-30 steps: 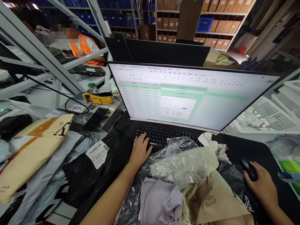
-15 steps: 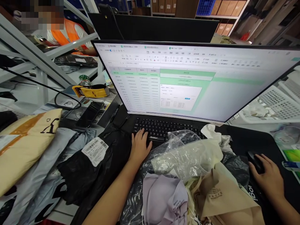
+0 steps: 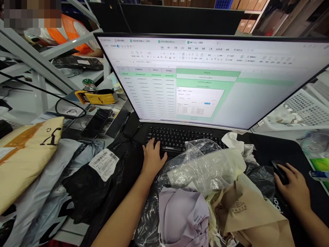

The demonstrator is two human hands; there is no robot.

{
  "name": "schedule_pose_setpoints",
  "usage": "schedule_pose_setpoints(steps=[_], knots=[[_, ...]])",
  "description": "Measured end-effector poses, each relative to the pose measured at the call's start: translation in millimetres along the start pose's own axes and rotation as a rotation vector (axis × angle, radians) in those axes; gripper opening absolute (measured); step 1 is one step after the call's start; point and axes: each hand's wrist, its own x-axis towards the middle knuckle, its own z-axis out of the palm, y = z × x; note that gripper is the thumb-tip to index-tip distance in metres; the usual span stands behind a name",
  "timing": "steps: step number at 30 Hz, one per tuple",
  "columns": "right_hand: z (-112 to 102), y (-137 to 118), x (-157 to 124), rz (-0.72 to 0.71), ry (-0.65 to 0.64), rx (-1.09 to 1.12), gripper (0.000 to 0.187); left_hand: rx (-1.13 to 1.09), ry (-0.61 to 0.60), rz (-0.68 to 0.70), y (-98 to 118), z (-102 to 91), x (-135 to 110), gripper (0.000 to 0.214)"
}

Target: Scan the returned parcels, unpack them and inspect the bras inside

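My left hand (image 3: 153,157) rests at the left end of a black keyboard (image 3: 177,137), fingers spread on its lower keys. To the right, my right hand (image 3: 295,183) is curled over a black computer mouse (image 3: 281,172) on a dark mat. A large monitor (image 3: 154,92) behind the keyboard shows a spreadsheet with green rows and a small pop-up window. Clear plastic bags (image 3: 205,168) cover the keyboard's right part. In front of me lie a lilac padded garment (image 3: 182,216) and a beige one (image 3: 253,212). A black mailer bag (image 3: 102,192) with a white label lies beside my left forearm.
A cream parcel (image 3: 28,154) and grey mailers (image 3: 51,171) are piled at left. Beyond them are a phone (image 3: 97,122) and a yellow tool-like object (image 3: 99,97). White baskets (image 3: 300,106) stand at right. A person in an orange vest (image 3: 69,31) is behind the metal frame.
The camera view has tilted slightly, so the monitor sits higher in the picture. Both hands stay at the keyboard and mouse, with my left fingers shifted slightly.
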Motion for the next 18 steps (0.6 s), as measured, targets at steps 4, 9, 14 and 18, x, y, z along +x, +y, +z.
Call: schedule_pose_setpoints(steps=[4, 9, 14, 18], knots=[[0.4, 1.6, -0.4, -0.022, 0.001, -0.016, 0.061, 0.013, 0.007, 0.015, 0.1, 0.0, -0.6, 0.054], [0.6, 1.0, -0.5, -0.033, 0.008, -0.011, 0.062, -0.002, 0.005, 0.007, 1.4, -1.6, -0.7, 0.053], [0.1, -1.3, -0.7, -0.018, 0.013, -0.004, 0.061, -0.007, 0.009, 0.004, 1.8, -1.1, -1.0, 0.054], [-0.6, -1.9, -0.5, -0.036, 0.024, -0.024, 0.063, 0.000, 0.007, 0.002, 1.1, -0.6, -1.7, 0.054]])
